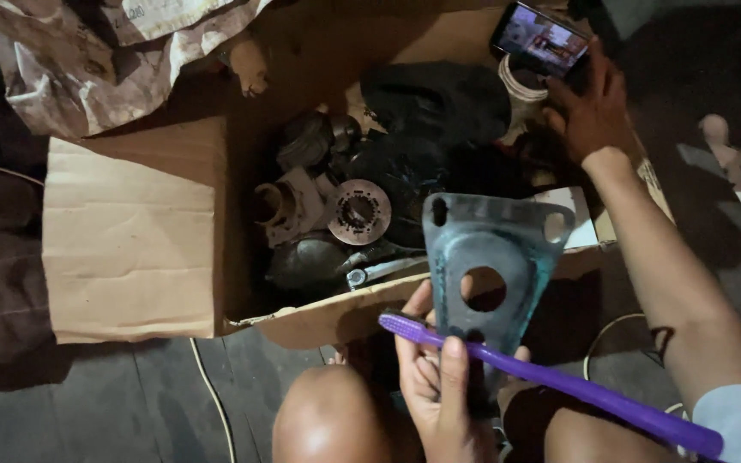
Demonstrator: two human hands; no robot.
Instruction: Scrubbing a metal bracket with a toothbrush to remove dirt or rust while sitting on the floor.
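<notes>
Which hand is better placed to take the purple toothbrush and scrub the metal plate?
Probably the right hand: it only touches the phone, and the toothbrush handle points toward that arm. The left hand is full, gripping plate and toothbrush.

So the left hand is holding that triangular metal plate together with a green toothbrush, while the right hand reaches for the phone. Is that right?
Not quite: the toothbrush is purple, not green. The head view shows the left hand holding it against the triangular metal plate, while the right hand reaches to the phone beyond the cardboard box.
</notes>
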